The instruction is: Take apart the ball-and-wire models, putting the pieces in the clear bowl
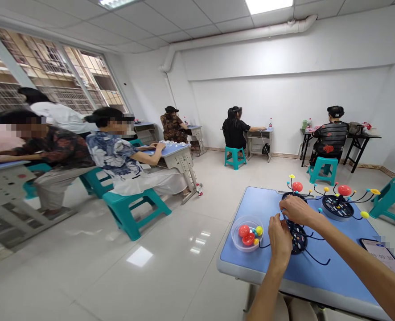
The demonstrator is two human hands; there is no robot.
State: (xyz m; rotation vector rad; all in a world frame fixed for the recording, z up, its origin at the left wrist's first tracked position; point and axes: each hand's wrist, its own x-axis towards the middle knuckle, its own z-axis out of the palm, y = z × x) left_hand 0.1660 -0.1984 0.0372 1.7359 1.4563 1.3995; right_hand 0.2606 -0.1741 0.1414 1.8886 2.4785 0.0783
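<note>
1. A black perforated disc (298, 239) with curved black wire arms (318, 259) is held above a blue tabletop (251, 200), partly hidden by both hands. Its long axis, as seen, runs roughly away from the person.
2. The right hand (296, 210) is closed over the disc's upper end, so that grip is taken to be holding it.
3. The left hand (279, 238) is placed against the disc's left edge. Whether that grip is firmly closed cannot be told.
4. Just beyond the disc, a second black disc (337, 207) is set, carrying a red ball (344, 190) and yellow-tipped wires.
5. Left of the disc, a clear plastic bowl (247, 234) holding red and yellow balls is placed near the left hand.
6. Right of the disc, a phone (384, 259) is laid at the tabletop's edge.
7. Well to the left of the disc, a seated person (117, 165) is seen working at a desk (180, 156).
</note>
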